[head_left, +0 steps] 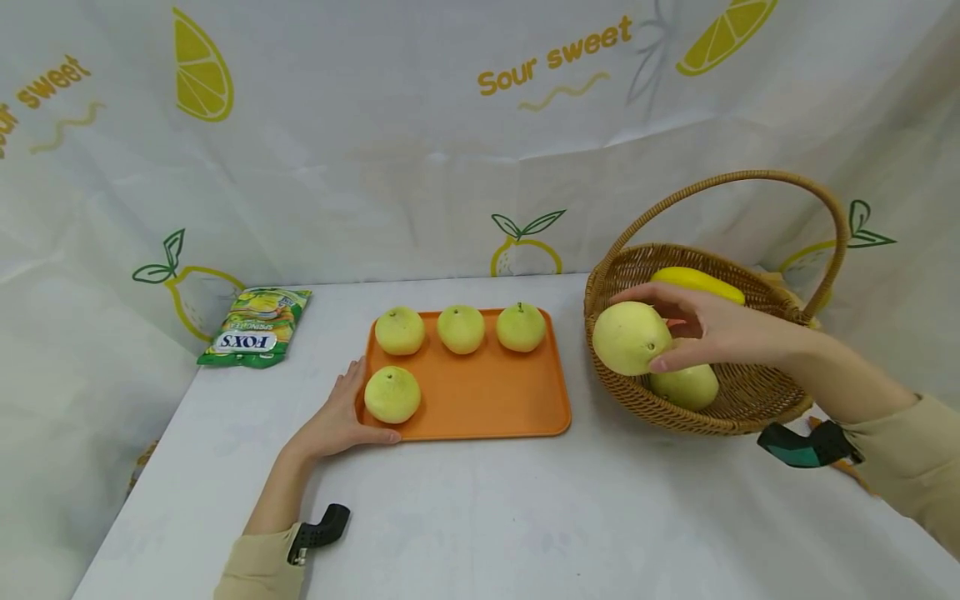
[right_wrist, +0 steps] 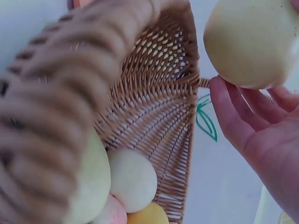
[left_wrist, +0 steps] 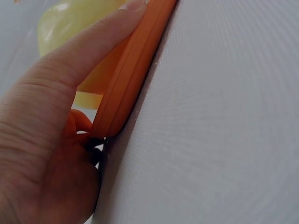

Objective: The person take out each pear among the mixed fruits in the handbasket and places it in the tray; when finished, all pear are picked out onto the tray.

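Observation:
My right hand [head_left: 705, 329] grips a round, pale yellow-green pear [head_left: 632, 337] over the left rim of the wicker basket [head_left: 652, 421]; the right wrist view shows its fingers under the fruit. Another pear [head_left: 684, 387] lies below in the basket, behind a yellow fruit [head_left: 697, 283]. My left hand [head_left: 341, 421] holds the near left corner of an orange tray [head_left: 487, 400], thumb along its front edge and fingers at its left side. On the tray, three pears [head_left: 461, 329] line the back, and one pear [head_left: 392, 394] sits beside my left hand.
The basket's tall arched handle [head_left: 742, 177] rises behind my right hand. A green Fox's packet [head_left: 255, 327] lies at the back left of the white table [head_left: 480, 517]. A printed white cloth [head_left: 360, 167] hangs behind. In the right wrist view a pinkish fruit [right_wrist: 112, 212] shows in the basket.

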Demonstrator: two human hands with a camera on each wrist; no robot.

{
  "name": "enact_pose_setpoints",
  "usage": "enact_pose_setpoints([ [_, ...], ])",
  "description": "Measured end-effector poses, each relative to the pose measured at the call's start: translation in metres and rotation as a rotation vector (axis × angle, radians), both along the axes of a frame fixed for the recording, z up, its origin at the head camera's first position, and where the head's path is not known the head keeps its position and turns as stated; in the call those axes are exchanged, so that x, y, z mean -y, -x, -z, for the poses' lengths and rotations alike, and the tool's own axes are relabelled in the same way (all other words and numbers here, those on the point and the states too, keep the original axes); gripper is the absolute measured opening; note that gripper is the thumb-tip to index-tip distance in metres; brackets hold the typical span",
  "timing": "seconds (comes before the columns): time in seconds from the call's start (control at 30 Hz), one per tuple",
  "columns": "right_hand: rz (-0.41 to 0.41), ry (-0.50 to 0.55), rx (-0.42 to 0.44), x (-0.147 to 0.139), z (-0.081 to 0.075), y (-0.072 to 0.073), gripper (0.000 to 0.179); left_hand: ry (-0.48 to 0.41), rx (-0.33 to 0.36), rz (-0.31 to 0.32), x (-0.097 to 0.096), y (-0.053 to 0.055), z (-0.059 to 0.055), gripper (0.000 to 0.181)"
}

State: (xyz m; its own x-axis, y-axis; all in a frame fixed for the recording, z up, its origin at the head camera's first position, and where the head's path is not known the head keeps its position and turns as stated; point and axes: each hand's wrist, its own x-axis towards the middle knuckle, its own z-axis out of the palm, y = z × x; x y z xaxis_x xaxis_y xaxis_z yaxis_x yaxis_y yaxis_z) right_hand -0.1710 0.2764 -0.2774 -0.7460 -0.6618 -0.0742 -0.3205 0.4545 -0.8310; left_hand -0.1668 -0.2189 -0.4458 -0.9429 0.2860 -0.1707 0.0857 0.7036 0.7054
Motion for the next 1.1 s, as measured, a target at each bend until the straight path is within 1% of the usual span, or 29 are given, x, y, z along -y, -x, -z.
enact_pose_setpoints([
  [0.07, 0.019, 0.021, 0.01, 0.004, 0.001, -0.003, 0.068, 0.001, -0.001, -0.001, 0.0, 0.0, 0.0, 0.135],
  [0.3, 0.141, 0.097, 0.109, 0.022, 0.004, -0.014, 0.068, 0.001, -0.004, -0.002, -0.001, 0.0, -0.001, 0.135],
  [0.4, 0.178, 0.102, 0.117, 0.031, 0.005, -0.017, 0.067, 0.002, -0.005, -0.004, -0.001, 0.0, -0.002, 0.135],
  [0.53, 0.21, 0.127, 0.191, 0.042, 0.008, -0.02, 0.07, 0.009, -0.006, -0.003, -0.001, 0.001, -0.002, 0.135],
  [0.63, 0.21, 0.19, 0.285, 0.052, 0.011, -0.022, 0.073, 0.012, -0.009, 0.0, 0.0, 0.001, -0.001, 0.135],
  [0.73, 0.201, 0.243, 0.348, 0.061, 0.016, -0.024, 0.074, 0.012, -0.011, 0.001, 0.0, 0.001, -0.001, 0.135],
  [0.9, 0.182, 0.299, 0.405, 0.073, 0.029, -0.025, 0.072, 0.005, -0.01, 0.001, 0.001, 0.001, -0.001, 0.135],
  [1.1, 0.212, 0.34, 0.448, 0.086, 0.046, -0.025, 0.074, 0.002, -0.007, -0.002, -0.001, 0.0, 0.0, 0.135],
])
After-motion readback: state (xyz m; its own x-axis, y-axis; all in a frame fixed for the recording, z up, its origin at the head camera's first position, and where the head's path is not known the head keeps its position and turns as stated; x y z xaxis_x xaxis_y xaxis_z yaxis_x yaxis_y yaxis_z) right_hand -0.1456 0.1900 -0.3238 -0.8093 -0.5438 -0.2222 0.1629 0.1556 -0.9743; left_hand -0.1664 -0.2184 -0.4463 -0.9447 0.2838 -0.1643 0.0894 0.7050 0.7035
